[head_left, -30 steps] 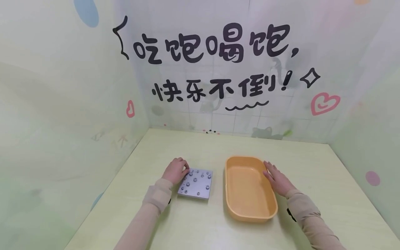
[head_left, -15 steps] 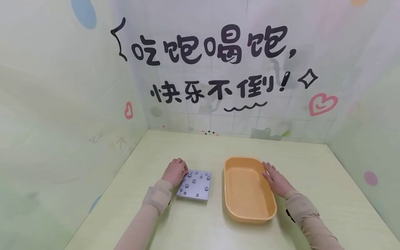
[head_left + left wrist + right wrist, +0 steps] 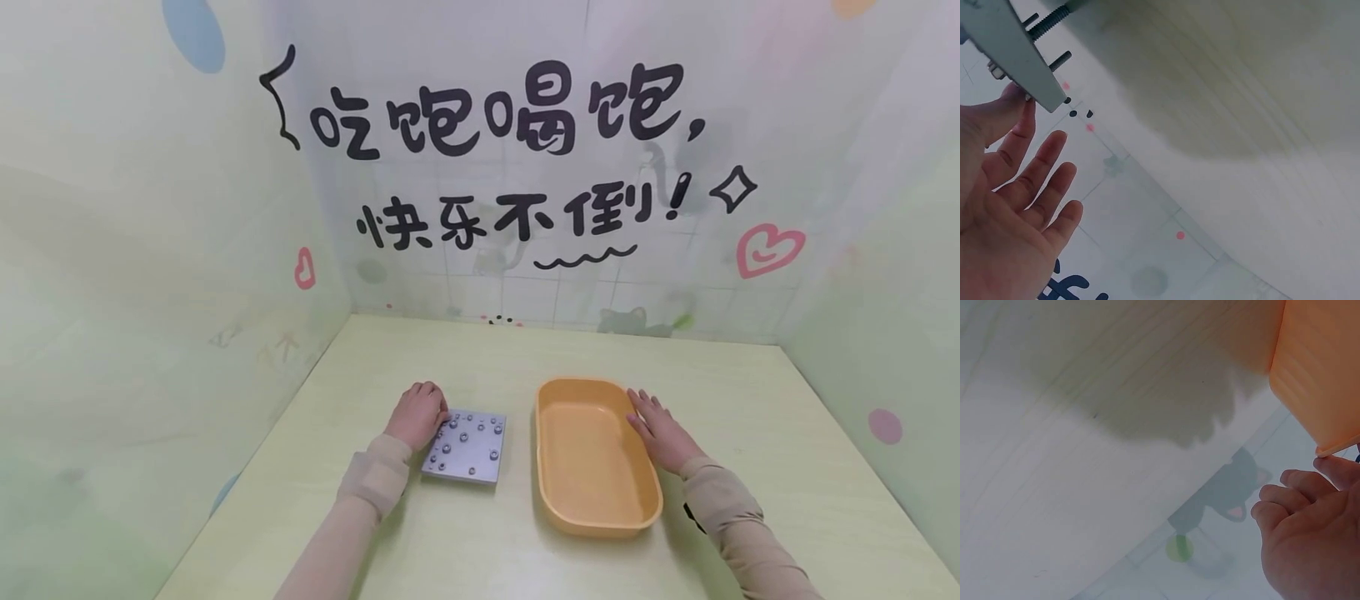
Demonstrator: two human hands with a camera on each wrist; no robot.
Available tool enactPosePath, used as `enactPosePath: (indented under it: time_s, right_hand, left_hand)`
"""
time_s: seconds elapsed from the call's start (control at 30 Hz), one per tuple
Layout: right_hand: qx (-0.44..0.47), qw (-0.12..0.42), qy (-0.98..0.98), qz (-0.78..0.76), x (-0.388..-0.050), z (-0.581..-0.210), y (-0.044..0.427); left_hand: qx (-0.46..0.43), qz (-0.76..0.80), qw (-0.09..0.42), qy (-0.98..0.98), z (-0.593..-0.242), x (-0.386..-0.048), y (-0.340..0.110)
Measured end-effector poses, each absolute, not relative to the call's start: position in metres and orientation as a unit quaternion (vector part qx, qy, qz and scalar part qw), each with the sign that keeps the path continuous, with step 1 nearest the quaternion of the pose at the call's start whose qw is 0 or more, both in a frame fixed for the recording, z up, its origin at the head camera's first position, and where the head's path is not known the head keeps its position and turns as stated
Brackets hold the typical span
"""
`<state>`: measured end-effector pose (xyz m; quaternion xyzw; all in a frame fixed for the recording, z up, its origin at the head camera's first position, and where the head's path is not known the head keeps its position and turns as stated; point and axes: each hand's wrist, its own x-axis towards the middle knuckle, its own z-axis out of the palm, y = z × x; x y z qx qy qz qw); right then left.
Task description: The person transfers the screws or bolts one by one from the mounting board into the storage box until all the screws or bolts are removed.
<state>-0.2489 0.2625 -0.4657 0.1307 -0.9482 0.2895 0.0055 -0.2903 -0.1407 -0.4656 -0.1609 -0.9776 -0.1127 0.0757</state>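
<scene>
A square metal plate (image 3: 467, 460) studded with several bolts (image 3: 463, 437) lies left of the middle of the table. My left hand (image 3: 418, 415) is at its far left corner, thumb and index finger pinched together by the top face. In the left wrist view, threaded shanks (image 3: 1050, 24) stick out under the plate (image 3: 1019, 53). The fingertips seem to pinch a small bolt near the edge, mostly hidden. The other fingers of that hand (image 3: 1019, 206) are spread loosely. My right hand (image 3: 663, 433) rests against the right rim of an orange plastic tray (image 3: 600, 530), fingers nearly straight.
The pale wooden table (image 3: 420, 550) carries the plate and, to its right, the tray, with a narrow gap between them. Printed curtain-like walls (image 3: 150, 250) enclose the table at the back and both sides.
The whole head view has shifted slightly left and down. Both hands, the plate and the tray keep their places relative to each other.
</scene>
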Motion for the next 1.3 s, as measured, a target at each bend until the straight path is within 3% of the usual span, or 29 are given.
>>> enactPosePath:
  time_s: [0.23, 0.9, 1.3]
  right_hand:
    - [0.129, 0.006, -0.948, 0.292, -0.249, -0.468, 0.263]
    - [0.126, 0.009, -0.945, 0.302, -0.248, -0.467, 0.262]
    - [0.127, 0.009, -0.945, 0.302, -0.250, -0.467, 0.263]
  left_hand:
    - [-0.161, -0.121, 0.059, -0.978, -0.465, -0.289, -0.140]
    - [-0.179, -0.119, 0.086, -0.973, -0.444, -0.287, -0.141]
    - [-0.218, -0.115, 0.091, -0.965, -0.408, -0.291, -0.102]
